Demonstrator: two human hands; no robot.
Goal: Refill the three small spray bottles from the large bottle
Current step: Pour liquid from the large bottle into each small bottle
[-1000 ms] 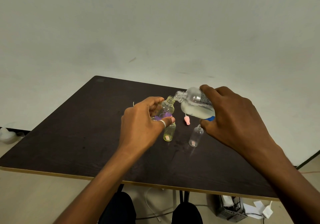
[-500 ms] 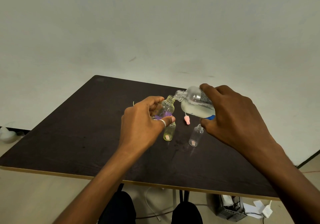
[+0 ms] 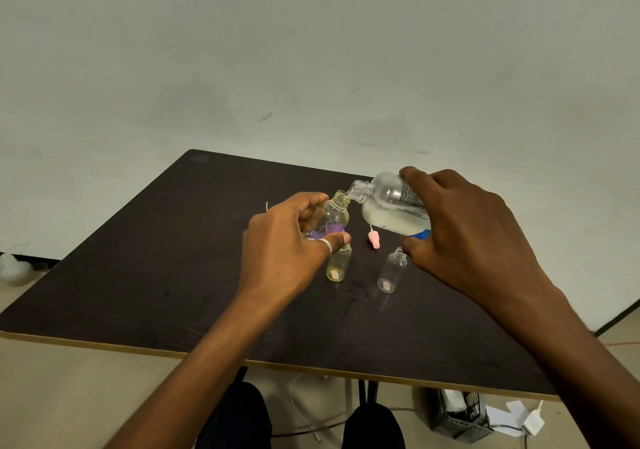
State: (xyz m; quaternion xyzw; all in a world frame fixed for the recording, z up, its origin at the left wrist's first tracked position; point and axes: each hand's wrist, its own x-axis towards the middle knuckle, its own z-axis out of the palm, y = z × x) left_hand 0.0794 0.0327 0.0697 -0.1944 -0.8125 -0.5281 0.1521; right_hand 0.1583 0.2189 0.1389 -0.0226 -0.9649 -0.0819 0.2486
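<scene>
Your left hand wraps 1 small yellowish bottle, tilted; your right hand grips the large bottle, its neck touching that bottle's mouth.

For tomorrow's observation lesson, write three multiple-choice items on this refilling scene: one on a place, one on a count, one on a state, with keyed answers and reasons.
1. Where does the pink spray cap lie?
A. on the table
B. on the floor
C. on a bottle

2. How many small bottles stand on the table?
A. none
B. two
C. four

3. How is the large bottle held?
A. upright
B. capped
C. tilted, its mouth at the held small bottle

Answers: 1 A, it lies on the dark top; 2 B, a yellowish bottle and a clear bottle; 3 C, the right hand tips it.
</scene>
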